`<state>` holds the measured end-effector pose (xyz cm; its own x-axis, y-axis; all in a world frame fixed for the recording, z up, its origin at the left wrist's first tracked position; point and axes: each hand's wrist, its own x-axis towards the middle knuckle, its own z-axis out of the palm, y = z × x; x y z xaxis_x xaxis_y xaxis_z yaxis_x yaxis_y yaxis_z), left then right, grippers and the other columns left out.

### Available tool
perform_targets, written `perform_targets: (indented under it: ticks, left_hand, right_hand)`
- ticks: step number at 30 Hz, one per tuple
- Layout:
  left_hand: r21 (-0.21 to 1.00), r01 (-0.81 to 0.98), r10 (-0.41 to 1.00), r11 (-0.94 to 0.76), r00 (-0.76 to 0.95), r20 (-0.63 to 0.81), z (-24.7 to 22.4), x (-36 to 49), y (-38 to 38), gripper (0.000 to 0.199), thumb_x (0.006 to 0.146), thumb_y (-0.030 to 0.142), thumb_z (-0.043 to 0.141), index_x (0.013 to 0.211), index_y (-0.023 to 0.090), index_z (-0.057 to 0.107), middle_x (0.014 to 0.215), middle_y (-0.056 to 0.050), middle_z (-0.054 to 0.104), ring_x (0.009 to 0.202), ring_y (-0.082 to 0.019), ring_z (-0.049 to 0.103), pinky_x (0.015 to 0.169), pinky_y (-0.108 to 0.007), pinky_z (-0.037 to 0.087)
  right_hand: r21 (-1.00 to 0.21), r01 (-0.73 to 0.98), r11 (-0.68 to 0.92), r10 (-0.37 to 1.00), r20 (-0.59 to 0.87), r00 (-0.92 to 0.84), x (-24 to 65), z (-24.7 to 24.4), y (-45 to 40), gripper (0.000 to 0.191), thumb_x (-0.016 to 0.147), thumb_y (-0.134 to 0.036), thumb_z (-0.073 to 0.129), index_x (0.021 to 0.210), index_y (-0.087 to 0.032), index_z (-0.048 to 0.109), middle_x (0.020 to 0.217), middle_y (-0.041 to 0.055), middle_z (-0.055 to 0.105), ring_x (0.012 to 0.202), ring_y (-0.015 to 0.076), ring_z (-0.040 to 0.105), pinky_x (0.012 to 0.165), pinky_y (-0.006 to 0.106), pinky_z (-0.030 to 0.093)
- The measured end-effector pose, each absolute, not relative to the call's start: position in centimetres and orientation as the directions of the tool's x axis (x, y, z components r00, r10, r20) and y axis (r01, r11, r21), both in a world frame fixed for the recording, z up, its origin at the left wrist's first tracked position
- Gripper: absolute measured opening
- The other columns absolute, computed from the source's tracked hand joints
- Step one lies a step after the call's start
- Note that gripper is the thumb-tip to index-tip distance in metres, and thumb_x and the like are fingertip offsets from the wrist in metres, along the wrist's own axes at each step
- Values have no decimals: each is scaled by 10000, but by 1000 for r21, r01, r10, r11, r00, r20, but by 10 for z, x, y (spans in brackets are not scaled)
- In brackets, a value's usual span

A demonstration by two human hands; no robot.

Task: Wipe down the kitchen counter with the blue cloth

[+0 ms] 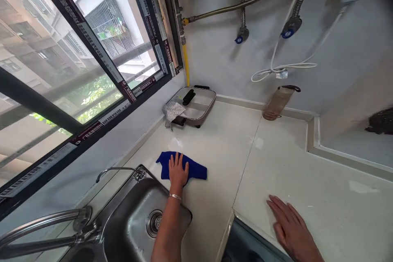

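My left hand (178, 172) lies flat with its fingers spread on a blue cloth (196, 170). The cloth is spread on the pale countertop (225, 139), just beyond the corner of the steel sink (135, 213). A bracelet circles my left wrist. Over at the right, my right hand (290, 225) rests palm down on the counter, with its fingers stretched out and nothing in it. A dark recessed panel (242, 241) lies between my two arms at the bottom edge.
A lidded electric pan (199, 104) with a grey cloth (173, 111) over its corner stands in the back corner. Against the wall is a brown translucent jug (278, 104). Taps (46, 223) rise by the sink. A white cable (284, 67) hangs above the counter.
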<state>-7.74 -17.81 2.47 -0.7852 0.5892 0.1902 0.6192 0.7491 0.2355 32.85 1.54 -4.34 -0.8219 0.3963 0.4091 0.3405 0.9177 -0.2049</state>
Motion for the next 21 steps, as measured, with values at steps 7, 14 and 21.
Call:
perform_targets:
  ticks: [7,14,21]
  left_hand:
    - [279,490,449,826,-871,201,24,-140,-173,598,986,460,383,1513,183,440,1629,-72,348,1538,-324,191,1254,-528,218]
    - [327,228,160,917,-962,221,18,-197,-201,615,980,456,388,1517,159,435,1631,-107,341,1531,-356,188,1252,-536,182]
    - [418,-82,-208,905,-941,266,15,-232,-240,598,985,415,357,1491,112,458,1611,-159,362,1520,-386,203,1226,-576,207]
  right_hand:
    - [-248,354,902,423,334,-842,336,-33,15,645,917,-229,391,1552,-226,279,1561,102,419,1407,275,434,1219,568,301]
    - [-263,364,893,433,291,-853,340,-32,19,630,907,-228,390,1532,-250,312,1547,102,436,1398,312,448,1189,623,334]
    - [-244,339,909,401,282,-872,356,-51,35,693,868,-244,441,1547,-259,303,1555,112,427,1352,357,499,1143,663,384]
